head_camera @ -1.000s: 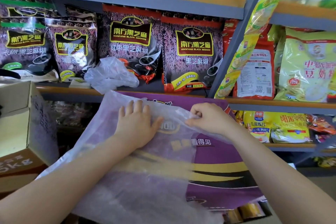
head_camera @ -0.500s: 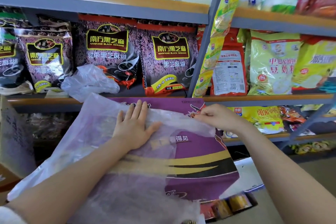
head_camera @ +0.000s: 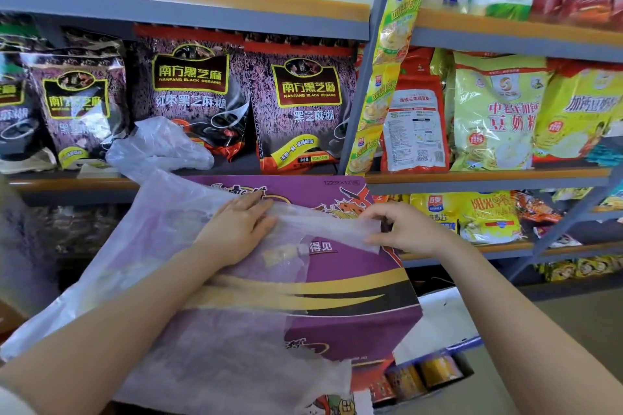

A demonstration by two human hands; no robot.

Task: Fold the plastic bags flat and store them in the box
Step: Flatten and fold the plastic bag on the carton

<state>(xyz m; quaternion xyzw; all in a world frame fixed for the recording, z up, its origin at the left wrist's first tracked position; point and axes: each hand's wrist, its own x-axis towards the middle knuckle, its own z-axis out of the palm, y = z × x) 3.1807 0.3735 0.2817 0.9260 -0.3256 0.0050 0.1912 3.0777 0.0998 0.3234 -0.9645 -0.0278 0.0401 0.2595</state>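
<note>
Bag (head_camera: 161,280): translucent, spread on purple carton (head_camera: 354,280). Left hand (head_camera: 236,232): flat, fingers straight, pressing bag. Right hand (head_camera: 401,229): pinching bag's far right edge. Second bag (head_camera: 158,148): crumpled, on shelf (head_camera: 67,184) behind.

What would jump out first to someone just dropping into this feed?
Centre frame, a translucent plastic bag lies spread over a purple carton; the left hand presses it flat while the right hand pinches its right edge. Behind, black sesame packets fill the middle shelf, where a second crumpled plastic bag sits at the left.
</note>
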